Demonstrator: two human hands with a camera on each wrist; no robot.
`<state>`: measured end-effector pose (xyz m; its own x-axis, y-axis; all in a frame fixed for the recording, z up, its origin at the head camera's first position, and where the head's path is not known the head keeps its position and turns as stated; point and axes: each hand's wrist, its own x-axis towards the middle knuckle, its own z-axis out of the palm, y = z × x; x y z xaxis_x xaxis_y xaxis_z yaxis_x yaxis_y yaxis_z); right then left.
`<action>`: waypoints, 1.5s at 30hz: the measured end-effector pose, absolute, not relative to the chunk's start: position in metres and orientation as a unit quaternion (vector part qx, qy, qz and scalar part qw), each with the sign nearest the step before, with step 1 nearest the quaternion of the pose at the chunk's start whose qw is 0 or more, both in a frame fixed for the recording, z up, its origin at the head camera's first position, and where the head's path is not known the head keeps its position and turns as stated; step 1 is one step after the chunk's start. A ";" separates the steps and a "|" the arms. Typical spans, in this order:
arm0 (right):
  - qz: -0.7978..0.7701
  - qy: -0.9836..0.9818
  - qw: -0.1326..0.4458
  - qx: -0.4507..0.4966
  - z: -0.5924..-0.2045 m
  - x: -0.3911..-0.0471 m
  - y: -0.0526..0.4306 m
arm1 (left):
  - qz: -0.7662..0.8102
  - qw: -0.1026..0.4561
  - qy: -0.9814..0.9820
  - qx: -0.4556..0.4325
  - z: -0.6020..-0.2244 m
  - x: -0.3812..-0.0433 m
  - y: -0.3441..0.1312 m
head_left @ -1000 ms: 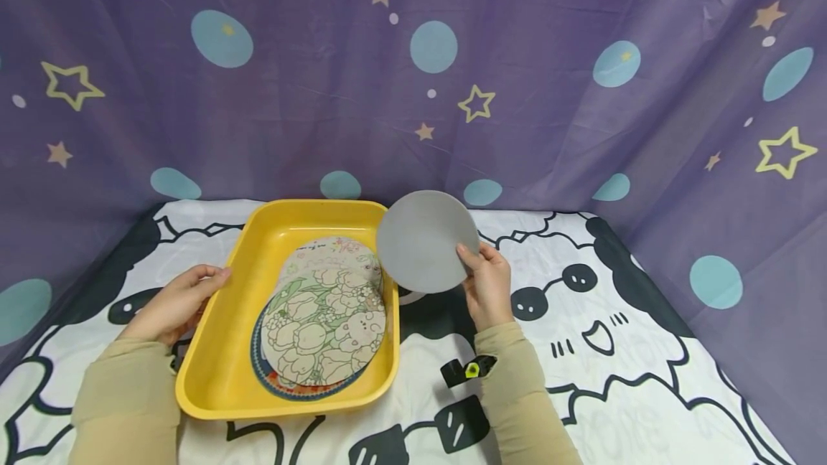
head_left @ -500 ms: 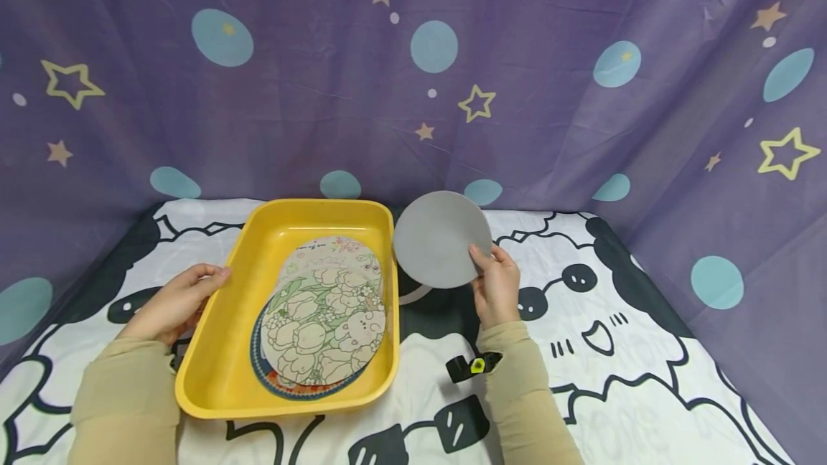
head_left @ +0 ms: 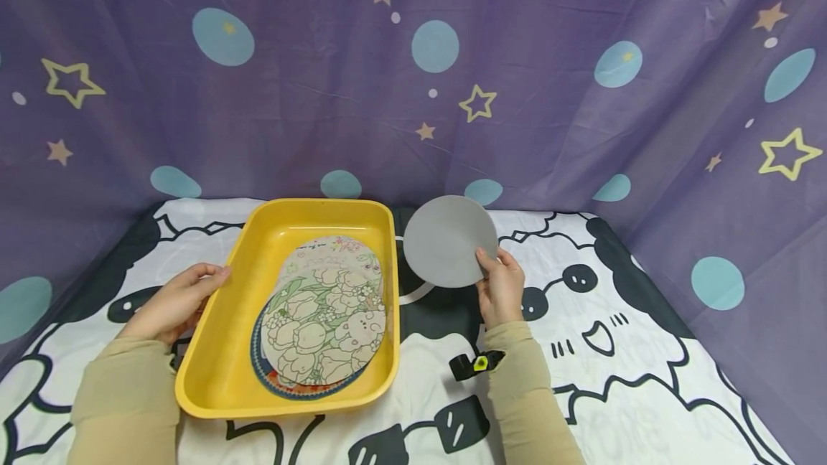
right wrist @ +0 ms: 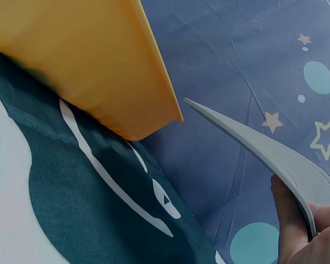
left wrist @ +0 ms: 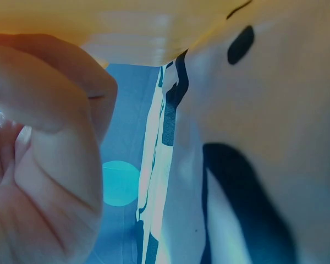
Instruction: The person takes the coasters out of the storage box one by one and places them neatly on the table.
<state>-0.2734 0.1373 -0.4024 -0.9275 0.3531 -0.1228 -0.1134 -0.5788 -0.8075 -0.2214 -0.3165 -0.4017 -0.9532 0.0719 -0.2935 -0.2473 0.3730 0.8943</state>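
Note:
My left hand (head_left: 179, 298) grips the left rim of a yellow tray (head_left: 222, 350), thumb at the rim; the left wrist view shows curled fingers (left wrist: 60, 82) by the tray wall. Just right of the tray, my right hand (head_left: 501, 285) pinches a thin round grey mat (head_left: 446, 239) by its lower right edge, thumb on the plain face. The right wrist view shows this mat (right wrist: 253, 140) nearly edge-on, slightly bent and off the cloth. Inside the tray, a round mat with line-drawn tulips (head_left: 310, 336) overlaps a pale printed mat (head_left: 329, 251) and a blue-rimmed mat (head_left: 257, 357).
A white cloth (head_left: 607, 407) with black cartoon drawings covers the table. Behind it hangs a purple curtain (head_left: 530, 128) with stars and blue dots. A black strap with a small camera (head_left: 477, 364) sits at the right wrist.
My right hand has drawn the grey mat rightward, away from over the tray's right rim, with its face tilting a little. The left hand and the tray stay where they were.

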 end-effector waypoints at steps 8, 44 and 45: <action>0.875 -0.439 0.133 -0.155 -0.407 -0.276 0.139 | 0.558 0.147 0.815 -0.054 -0.401 -0.222 -0.317; 0.864 -0.457 0.116 -0.178 -0.416 -0.278 0.144 | 0.557 0.158 0.813 -0.062 -0.399 -0.220 -0.320; 0.863 -0.457 0.116 -0.179 -0.417 -0.278 0.144 | 0.557 0.159 0.813 -0.062 -0.399 -0.220 -0.320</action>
<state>-0.2781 0.1444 -0.4165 -0.9092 0.3634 -0.2033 -0.0358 -0.5547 -0.8313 -0.2197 -0.3196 -0.3991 -0.9416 0.0757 -0.3281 -0.2788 0.3713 0.8857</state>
